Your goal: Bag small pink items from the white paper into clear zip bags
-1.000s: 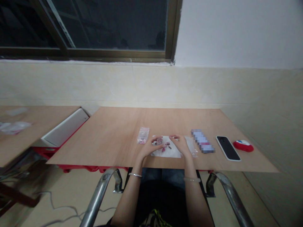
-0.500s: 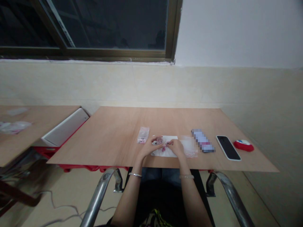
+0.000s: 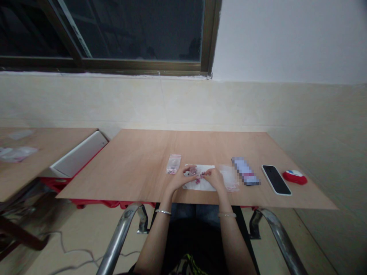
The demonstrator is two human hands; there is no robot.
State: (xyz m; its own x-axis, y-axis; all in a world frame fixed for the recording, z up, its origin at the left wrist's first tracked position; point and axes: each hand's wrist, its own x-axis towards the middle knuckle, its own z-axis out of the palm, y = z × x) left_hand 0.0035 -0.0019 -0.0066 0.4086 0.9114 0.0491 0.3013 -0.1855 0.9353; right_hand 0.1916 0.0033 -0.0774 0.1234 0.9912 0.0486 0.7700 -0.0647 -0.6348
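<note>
My left hand curves over the left side of a white sheet. Its fingers arch around a small round, clear item, and its thumb reaches to some small pink and purple beads. What it grips is too small to make out. From the right, my right hand comes in with fingers pinched together at the beads' right end; they appear closed on a bead or its thread. A small clear zip bag with pink bits at its bottom lies beyond my left hand. Flat clear bags lie beside my right hand.
To the right lie a blurred-out phone-like object, a white-edged phone and a red item with a white top. Another table with plastic bags stands at left. Metal chair arms flank my lap.
Almost nothing differs. Both hands stay at the beads, with only a very slight shift of the right hand and wrist; the view has moved a touch.
</note>
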